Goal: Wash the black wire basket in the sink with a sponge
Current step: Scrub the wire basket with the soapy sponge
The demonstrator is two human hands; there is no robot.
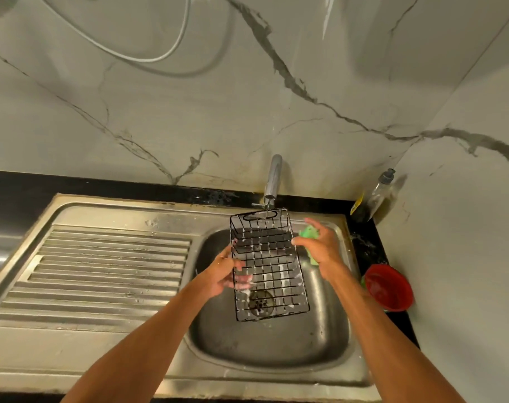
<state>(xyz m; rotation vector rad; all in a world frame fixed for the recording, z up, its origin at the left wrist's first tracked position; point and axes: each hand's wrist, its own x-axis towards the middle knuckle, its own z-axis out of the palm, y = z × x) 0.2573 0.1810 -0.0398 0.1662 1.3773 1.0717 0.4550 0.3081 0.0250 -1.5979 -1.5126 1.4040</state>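
Water [267, 210] ran thinly from the tap [272, 181] at the back of the sink [276, 347] onto the far end of the black wire basket [269, 266], which was held tilted over the sink's basin. The left hand [227, 271] gripped its left side, fingers curled round the wires. The right hand [320, 245] clutched a green sponge [308, 232] against its right side. A soap bottle [381, 193] and a red bowl [388, 286] stood right of the sink.

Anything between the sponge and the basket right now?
Nothing visible. The right hand holds the green sponge beside the right edge of the black wire basket; the left hand grips its opposite side, out of the way.
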